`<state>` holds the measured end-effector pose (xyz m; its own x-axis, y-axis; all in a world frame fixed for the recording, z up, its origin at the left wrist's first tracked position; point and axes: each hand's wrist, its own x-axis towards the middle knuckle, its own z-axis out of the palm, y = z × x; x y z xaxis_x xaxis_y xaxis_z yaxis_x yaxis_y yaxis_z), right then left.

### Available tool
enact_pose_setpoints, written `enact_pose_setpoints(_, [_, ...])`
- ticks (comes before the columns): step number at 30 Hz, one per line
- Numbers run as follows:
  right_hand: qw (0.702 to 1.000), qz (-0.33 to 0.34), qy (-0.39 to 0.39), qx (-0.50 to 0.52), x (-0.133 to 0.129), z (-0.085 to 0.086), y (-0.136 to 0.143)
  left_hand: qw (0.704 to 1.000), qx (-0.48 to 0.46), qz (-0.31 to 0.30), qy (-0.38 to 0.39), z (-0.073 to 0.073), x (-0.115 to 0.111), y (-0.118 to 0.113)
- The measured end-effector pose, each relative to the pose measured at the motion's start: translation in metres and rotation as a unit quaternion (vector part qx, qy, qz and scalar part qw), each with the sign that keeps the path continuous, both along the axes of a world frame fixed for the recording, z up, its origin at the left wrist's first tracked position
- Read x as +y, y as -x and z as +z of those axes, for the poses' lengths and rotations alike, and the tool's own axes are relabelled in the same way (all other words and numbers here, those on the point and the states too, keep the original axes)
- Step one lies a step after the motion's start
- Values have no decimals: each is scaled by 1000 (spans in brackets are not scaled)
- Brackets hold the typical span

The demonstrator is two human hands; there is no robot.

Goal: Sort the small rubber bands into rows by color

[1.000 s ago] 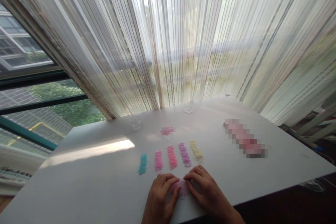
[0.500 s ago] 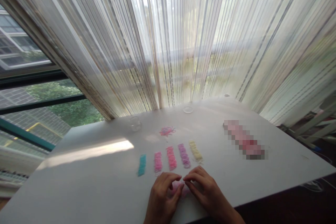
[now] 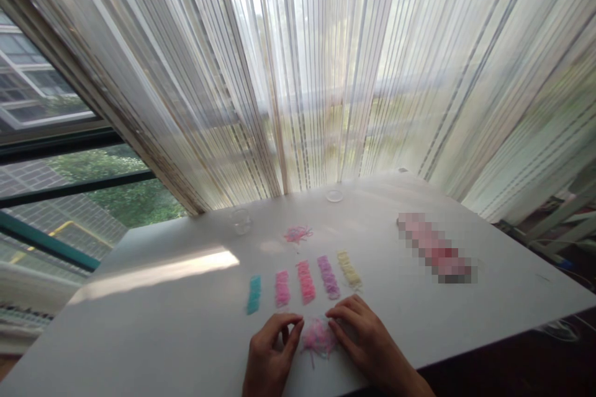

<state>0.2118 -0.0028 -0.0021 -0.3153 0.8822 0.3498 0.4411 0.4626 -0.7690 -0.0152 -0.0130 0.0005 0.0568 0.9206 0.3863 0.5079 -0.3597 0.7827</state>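
The hands [image 3: 270,350] have parted, baring more of the pink strands [image 3: 319,336].

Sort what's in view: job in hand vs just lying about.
Job in hand:
near pink pile
left hand, beside it
right hand, fingertips at its edge
five coloured strips, likely
far pink pile, likely

Lying about, apparently:
clear cup
clear disc
pixelated pink item

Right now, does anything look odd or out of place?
Yes: the pink item on the table, at right, is pixelated, hiding what it is. The far tangle and the near tangle, between left hand and right hand, look messy against the five neat strips; I see no damage.
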Motion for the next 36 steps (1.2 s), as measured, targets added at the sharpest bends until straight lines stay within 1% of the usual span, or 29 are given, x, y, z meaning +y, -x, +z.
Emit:
enact_pose_setpoints(3, [1000,13,4,-10,0,3,1,1000,-2,2,21,-2,-1,0])
enact_pose_setpoints(8, [999,49,20,-8,-1,11,-1,1000,-18,-8,17,0,-2,-1])
enact_pose_setpoints(15, [999,4,25,24,-1,11,-4,999,-32,-20,0,3,-1,-6])
enact_pose_setpoints(21, [999,8,0,45,1,8,-4,998,-19,-65,-13,7,1,-16])
enact_pose_setpoints(24, [998,6,-11,54,1,7,-4,996,-25,-78,-29,6,4,-23])
enact_pose_setpoints(27, [998,1,-14,59,2,5,-4,996,-29,-85,-22,3,5,-27])
enact_pose_setpoints(31, [998,-1,-15,58,1,5,-4,997,-27,-78,-1,2,4,-27])
enact_pose_setpoints(36, [997,-4,-10,73,2,7,-5,998,-18,-63,-6,4,1,-27])
